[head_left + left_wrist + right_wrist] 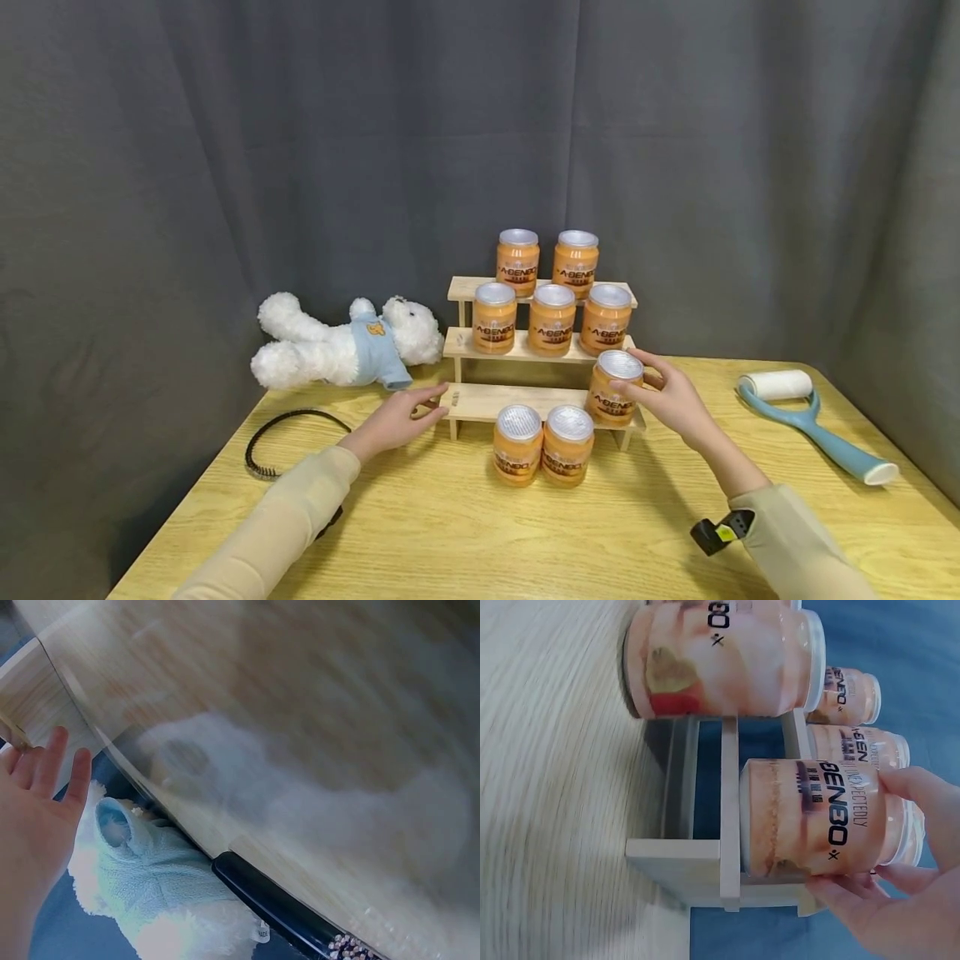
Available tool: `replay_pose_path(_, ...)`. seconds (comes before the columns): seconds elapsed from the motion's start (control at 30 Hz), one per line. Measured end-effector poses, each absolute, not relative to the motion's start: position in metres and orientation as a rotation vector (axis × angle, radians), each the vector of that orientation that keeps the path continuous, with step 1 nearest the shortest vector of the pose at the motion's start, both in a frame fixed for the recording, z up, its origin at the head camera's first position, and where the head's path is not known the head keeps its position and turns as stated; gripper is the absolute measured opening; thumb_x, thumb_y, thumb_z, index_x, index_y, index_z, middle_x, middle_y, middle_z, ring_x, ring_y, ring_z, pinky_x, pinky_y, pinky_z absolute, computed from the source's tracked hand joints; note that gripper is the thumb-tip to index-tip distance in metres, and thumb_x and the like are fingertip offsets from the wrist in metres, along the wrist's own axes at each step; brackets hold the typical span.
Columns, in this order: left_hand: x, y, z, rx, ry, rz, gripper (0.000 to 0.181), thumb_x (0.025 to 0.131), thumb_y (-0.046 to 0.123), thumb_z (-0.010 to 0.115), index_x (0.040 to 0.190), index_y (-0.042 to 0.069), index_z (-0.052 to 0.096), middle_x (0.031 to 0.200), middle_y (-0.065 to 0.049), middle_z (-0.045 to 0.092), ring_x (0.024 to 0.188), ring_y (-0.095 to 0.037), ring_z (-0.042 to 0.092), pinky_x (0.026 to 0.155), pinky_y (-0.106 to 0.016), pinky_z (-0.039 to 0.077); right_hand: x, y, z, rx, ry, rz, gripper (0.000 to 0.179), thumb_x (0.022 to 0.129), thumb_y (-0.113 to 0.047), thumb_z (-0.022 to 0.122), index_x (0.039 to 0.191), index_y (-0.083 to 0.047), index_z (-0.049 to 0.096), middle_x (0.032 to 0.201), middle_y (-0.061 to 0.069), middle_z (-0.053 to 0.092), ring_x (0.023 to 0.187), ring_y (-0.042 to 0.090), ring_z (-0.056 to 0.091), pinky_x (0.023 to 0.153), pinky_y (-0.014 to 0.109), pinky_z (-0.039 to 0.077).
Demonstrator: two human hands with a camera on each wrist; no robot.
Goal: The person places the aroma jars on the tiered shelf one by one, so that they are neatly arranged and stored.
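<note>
In the head view, my right hand grips an orange jar with a silver lid at the right end of the bottom shelf. The right wrist view shows the fingers and thumb of that hand around the lidded end of the jar, whose base sits at the shelf board. My left hand reaches to the left end of the wooden three-tier rack, fingers loosely extended, fingertips at the board's edge. Two more jars stand side by side on the table before the rack.
The middle shelf carries three matching jars, the top shelf two. A white plush toy in a blue shirt lies at left, behind a black hoop. A blue-handled lint roller lies at right on the wooden table.
</note>
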State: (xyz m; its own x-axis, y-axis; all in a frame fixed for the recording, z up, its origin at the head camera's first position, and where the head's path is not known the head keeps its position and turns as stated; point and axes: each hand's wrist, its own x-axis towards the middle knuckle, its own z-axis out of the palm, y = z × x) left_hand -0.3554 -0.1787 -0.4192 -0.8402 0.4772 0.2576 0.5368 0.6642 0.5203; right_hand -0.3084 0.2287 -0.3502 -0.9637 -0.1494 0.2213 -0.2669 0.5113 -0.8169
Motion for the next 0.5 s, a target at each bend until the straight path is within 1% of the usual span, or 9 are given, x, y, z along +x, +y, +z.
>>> replay_pose_path(0.07, -0.3557, -0.1787, -0.4187, -0.836, -2.772, -0.911, 0.054, 0.095, 0.041, 0.051, 0.142, 0.014, 0.043, 0.14, -0.004, 0.05, 0.111, -0.02, 0.06, 0.098, -0.041, 0.047, -0.3109, 0.2303, -0.3515, 0.358, -2.621, 1.459, 0.076, 0.089, -0.036, 0.064, 0.149, -0.007, 0.026, 0.145, 0.024, 0.036, 0.129, 0.041, 0.041, 0.098, 0.054, 0.043)
replay_pose_path(0.17, -0.3562, -0.1789, -0.4184, -0.835, -2.765, -0.896, 0.054, 0.095, 0.041, 0.051, 0.142, 0.014, 0.043, 0.139, -0.005, 0.051, 0.109, -0.02, 0.061, 0.097, -0.041, 0.047, -0.3144, 0.2309, -0.3531, 0.366, -2.601, 1.478, 0.077, 0.089, -0.036, 0.063, 0.148, -0.005, 0.025, 0.143, 0.024, 0.039, 0.13, 0.04, 0.041, 0.1, 0.053, 0.043)
replay_pose_path(0.3, -0.3564, -0.1788, -0.4189, -0.84, -2.761, -0.906, 0.054, 0.095, 0.041, 0.052, 0.141, 0.013, 0.045, 0.138, -0.006, 0.052, 0.109, -0.02, 0.061, 0.097, -0.041, 0.048, -0.3169, 0.2311, -0.3555, 0.37, -2.559, 1.535, 0.074, 0.09, -0.031, 0.064, 0.146, -0.001, 0.026, 0.144, 0.024, 0.036, 0.132, 0.042, 0.037, 0.104, 0.053, 0.038)
replay_pose_path(0.5, -0.3566, -0.178, -0.4201, -0.831, -2.77, -0.908, 0.052, 0.095, 0.039, 0.054, 0.14, 0.015, 0.046, 0.137, -0.005, 0.053, 0.11, -0.02, 0.061, 0.096, -0.04, 0.048, -0.3173, 0.2315, -0.3574, 0.372, -2.549, 1.545, 0.073, 0.09, -0.03, 0.064, 0.146, -0.002, 0.027, 0.145, 0.025, 0.035, 0.133, 0.044, 0.034, 0.106, 0.055, 0.035)
